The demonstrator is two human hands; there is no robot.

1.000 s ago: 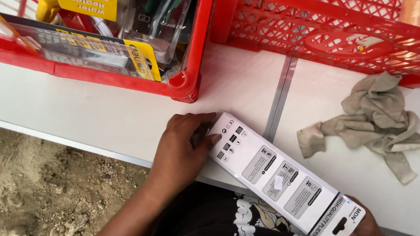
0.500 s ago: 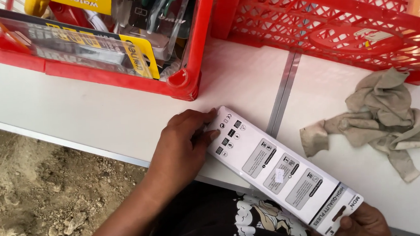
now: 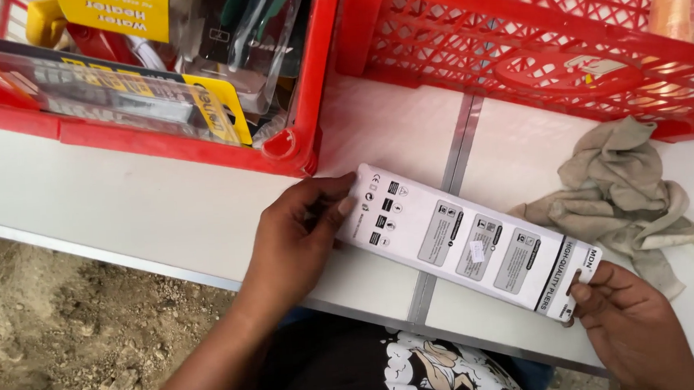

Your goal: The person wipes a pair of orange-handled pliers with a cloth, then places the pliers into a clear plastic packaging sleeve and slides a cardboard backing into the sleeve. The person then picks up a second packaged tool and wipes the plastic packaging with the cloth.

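The long white carton [image 3: 472,239] lay flat on the white table [image 3: 123,209], slanting from 10 o'clock down to 4 o'clock across the metal seam [image 3: 450,181]. Vs 1 s ago it had slid a bit toward 3 o'clock and lay a little flatter, w/ more of the lower end showing past the table edge; judging by that, the person was turning it over for a look rather than setting it down. Its face showed 3 grey picture panels, a row of small black icons near the top end and a black band at the bottom end; corners looked crisp, no tears seen.

The left hand [image 3: 298,242] was curled narrow, thumb and fingertips pinching the carton's upper end at 10 o'clock. The right hand [image 3: 636,326] gripped the lower end at 4 o'clock, thumb on the corner, fingers partly under.

Outward: a crumpled grey rag [image 3: 616,194] at 3 o'clock, just beside the carton. At 12 o'clock, 2 red plastic crates, the left crate [image 3: 308,77] packed w/ blister-packed goods, the right crate [image 3: 530,39] mostly mesh. Bare dirt [image 3: 67,341] at 8 o'clock.
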